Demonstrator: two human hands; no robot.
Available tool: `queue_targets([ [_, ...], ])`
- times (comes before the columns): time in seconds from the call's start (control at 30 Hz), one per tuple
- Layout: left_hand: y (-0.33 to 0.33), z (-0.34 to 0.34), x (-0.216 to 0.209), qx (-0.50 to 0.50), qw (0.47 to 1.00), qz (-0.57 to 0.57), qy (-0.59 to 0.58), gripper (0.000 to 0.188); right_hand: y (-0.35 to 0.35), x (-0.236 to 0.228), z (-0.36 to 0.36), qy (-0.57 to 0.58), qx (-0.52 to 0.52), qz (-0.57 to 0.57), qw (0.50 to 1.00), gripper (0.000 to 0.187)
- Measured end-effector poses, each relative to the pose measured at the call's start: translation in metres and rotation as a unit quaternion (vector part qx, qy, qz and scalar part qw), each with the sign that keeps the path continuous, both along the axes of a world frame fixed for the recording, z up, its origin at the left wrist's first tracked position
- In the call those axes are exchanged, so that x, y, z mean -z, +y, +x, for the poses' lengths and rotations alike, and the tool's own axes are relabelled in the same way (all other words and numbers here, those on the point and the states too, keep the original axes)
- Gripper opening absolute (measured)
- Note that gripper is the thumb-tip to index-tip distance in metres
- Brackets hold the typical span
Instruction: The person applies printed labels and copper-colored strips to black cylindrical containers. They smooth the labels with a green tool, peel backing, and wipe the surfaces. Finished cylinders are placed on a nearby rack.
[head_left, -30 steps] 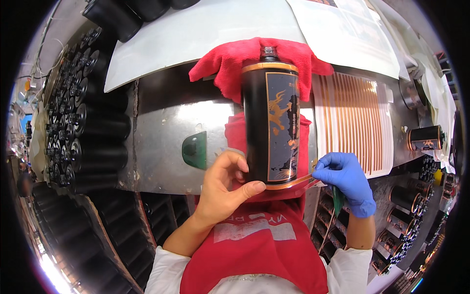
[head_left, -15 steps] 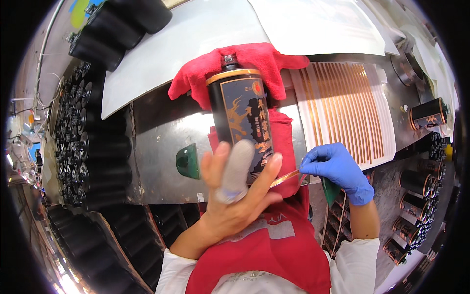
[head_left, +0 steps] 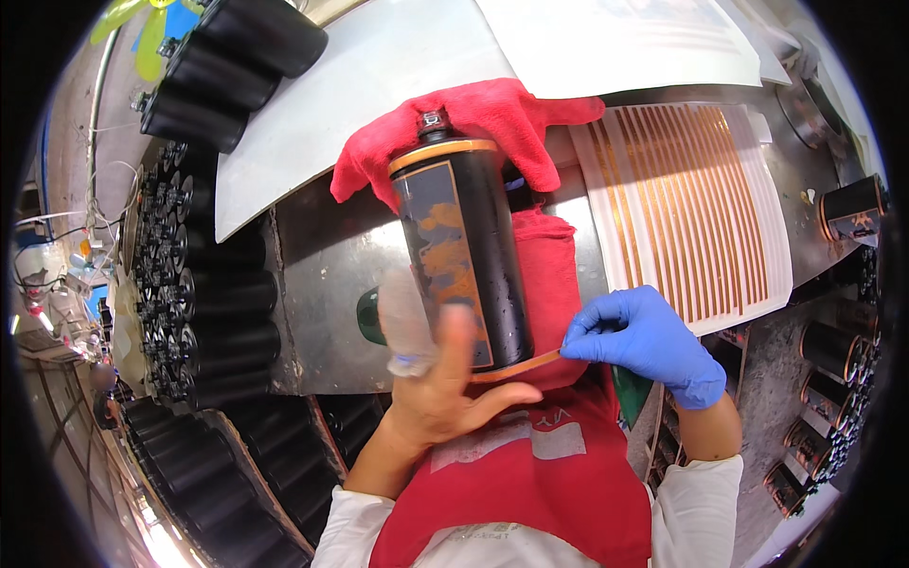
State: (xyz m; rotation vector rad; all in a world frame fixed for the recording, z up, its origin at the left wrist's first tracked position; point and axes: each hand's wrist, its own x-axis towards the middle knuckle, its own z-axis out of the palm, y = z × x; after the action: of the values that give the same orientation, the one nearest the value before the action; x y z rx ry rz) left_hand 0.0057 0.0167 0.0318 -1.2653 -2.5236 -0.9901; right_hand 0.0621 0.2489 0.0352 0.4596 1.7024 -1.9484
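Observation:
A black bottle (head_left: 492,246) with dark, gold-edged panels lies on red cloth, its neck pointing away from me. A gold band circles its far end. My left hand (head_left: 431,379), one finger in a grey cover, rests over the bottle's near end with fingers stretched, blurred by motion. In a pinch, my blue-gloved right hand (head_left: 644,341) holds the free end of a thin gold strip (head_left: 530,363), which runs along the bottle's near rim. A green scraper-like piece (head_left: 631,396) shows under that hand; whether it is gripped I cannot tell.
Right of the bottle lies a white sheet of gold strips (head_left: 691,208). A red towel (head_left: 464,99) props the neck. Another green piece (head_left: 369,315) lies left, partly behind my left hand. Black bottles (head_left: 227,293) are stacked left; decorated ones (head_left: 833,346) stand right.
The bottle has rolled on the cloth: the panel with the gold figure and lettering has turned away, another shows. My left hand has shifted left; my right stays pinched on the strip.

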Motion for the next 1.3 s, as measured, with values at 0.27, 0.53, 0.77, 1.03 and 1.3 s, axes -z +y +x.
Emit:
queue_targets([
  [0.27,-0.017,-0.008,0.021,0.018,0.994,0.008,-0.105,0.108,-0.010,0.000,-0.007,0.024,-0.018,-0.015,0.999,0.017],
  [0.53,-0.002,-0.005,-0.002,0.013,0.998,-0.027,-0.047,0.120,-0.015,-0.002,-0.007,0.038,-0.036,-0.001,0.999,0.017],
  [0.77,-0.007,-0.011,0.015,0.048,0.997,0.015,-0.060,0.111,-0.022,-0.003,-0.010,0.056,-0.046,-0.010,0.997,0.018],
  [1.03,-0.003,0.001,0.005,0.002,0.992,0.055,-0.113,0.104,-0.026,-0.010,-0.009,0.068,-0.052,0.026,0.996,0.018],
  [1.3,-0.015,-0.005,0.014,0.026,0.985,0.021,-0.170,0.112,-0.026,-0.006,-0.011,0.051,-0.017,0.025,0.998,0.011],
])
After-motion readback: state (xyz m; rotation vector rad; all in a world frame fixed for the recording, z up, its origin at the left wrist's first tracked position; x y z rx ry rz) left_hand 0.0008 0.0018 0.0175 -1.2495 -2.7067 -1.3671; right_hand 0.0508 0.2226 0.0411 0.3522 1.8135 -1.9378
